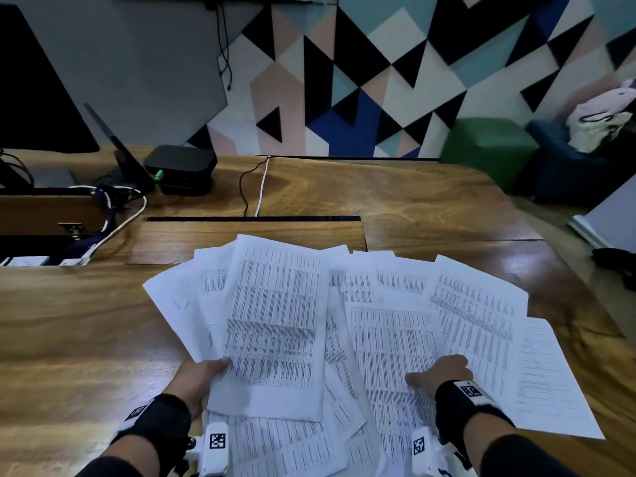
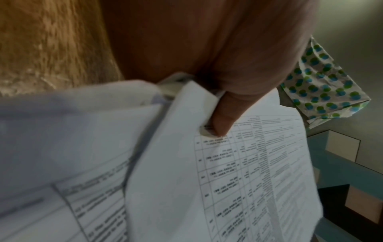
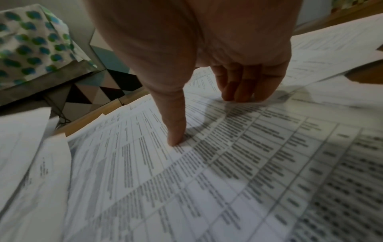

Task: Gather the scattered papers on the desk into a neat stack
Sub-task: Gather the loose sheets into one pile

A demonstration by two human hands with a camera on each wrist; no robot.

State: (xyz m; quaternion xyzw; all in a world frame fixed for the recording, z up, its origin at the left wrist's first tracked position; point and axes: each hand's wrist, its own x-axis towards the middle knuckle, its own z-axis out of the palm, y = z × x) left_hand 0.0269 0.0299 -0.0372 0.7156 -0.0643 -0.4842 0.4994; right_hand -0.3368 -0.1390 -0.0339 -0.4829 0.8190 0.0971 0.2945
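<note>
Several white printed sheets lie fanned and overlapping on the wooden desk in front of me. My left hand grips a few sheets at their lower left corner, thumb on top, and holds them raised. In the left wrist view the thumb presses down on the printed sheet. My right hand rests on the flat papers at the right, thumb spread to the left. In the right wrist view its straight fingers and thumb touch the sheets.
A black box, cables and a monitor stand at the desk's far left. A cable slot runs behind the papers. Green and blue stools sit beyond the desk's right corner.
</note>
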